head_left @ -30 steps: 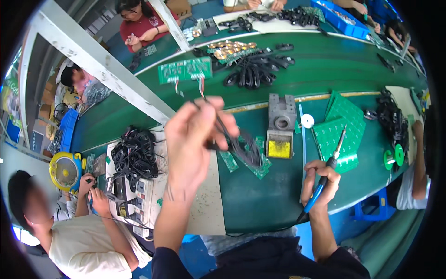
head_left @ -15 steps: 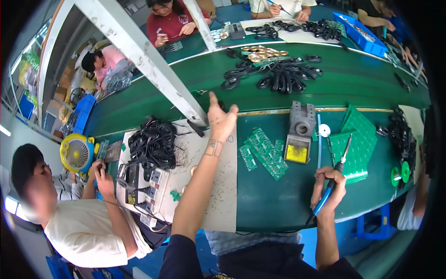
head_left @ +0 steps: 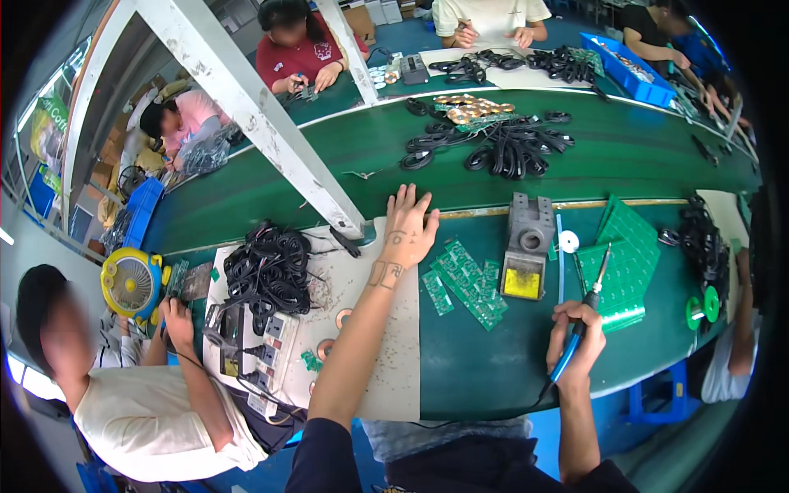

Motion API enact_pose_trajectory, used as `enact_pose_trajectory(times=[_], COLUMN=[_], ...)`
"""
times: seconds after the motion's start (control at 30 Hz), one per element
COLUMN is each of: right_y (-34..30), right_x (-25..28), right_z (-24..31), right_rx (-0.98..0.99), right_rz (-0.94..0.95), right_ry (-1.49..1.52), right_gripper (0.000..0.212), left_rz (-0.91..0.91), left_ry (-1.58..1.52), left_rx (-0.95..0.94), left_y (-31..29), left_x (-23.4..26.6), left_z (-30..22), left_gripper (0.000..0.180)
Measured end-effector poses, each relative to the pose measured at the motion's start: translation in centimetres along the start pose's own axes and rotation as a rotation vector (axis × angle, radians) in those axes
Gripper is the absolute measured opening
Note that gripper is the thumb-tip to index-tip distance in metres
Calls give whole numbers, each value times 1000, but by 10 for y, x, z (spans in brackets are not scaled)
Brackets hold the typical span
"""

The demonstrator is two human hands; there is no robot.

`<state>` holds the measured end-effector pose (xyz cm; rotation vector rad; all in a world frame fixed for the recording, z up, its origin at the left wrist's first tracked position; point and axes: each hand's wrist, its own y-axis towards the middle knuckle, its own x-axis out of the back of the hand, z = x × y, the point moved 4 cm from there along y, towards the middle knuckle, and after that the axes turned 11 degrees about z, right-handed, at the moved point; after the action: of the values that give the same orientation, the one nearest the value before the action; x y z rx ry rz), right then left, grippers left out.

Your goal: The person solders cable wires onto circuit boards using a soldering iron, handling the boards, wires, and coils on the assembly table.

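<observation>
left hand: the left hand (head_left: 408, 232) is stretched out flat with its fingers spread. It holds nothing. Its fingertips reach the far edge of the desk (head_left: 493, 361), just left of the boards.
right hand: the right hand (head_left: 578, 338) is wrapped tight around the blue handle of the iron (head_left: 585, 322). It is near the front edge of the desk, to the right of the boards.
iron: it points up and away from the person. Its thin tip is over the green sheet (head_left: 629, 259).
boards: a few small green boards (head_left: 468, 283) lie on the desk between the two hands, just right of the left wrist.
stand: a grey stand (head_left: 528, 246) with a yellow sponge sits just right of the boards.
sheet: the green sheet lies right of the stand.
mat: a pale mat (head_left: 394, 345) lies under the left arm, left of the boards.
cables: a heap of black cables (head_left: 269, 267) sits on the far left of the mat.
belt: a long green belt (head_left: 526, 177) runs behind the desk, with more black cables on it.
other people: a person in a white shirt sits to the left, one hand (head_left: 174, 314) by the cables. More people sit across the belt.
</observation>
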<state>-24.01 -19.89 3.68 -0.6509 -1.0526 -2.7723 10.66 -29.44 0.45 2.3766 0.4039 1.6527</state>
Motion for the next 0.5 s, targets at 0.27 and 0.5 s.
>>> enact_pose_trajectory(times=[0.27, 0.5], right_y=[-1, -4], right_x=[-2, -1], right_z=[1, 3], right_rx=[-6, -16], right_rz=[23, 22], right_ry=[-7, -37], right_gripper=[33, 31], left_rz=[342, 335], left_ry=[-67, 59], left_rx=[254, 87], left_y=[-17, -30], left_x=[30, 11], left_z=[-32, -27], left_gripper=[59, 59])
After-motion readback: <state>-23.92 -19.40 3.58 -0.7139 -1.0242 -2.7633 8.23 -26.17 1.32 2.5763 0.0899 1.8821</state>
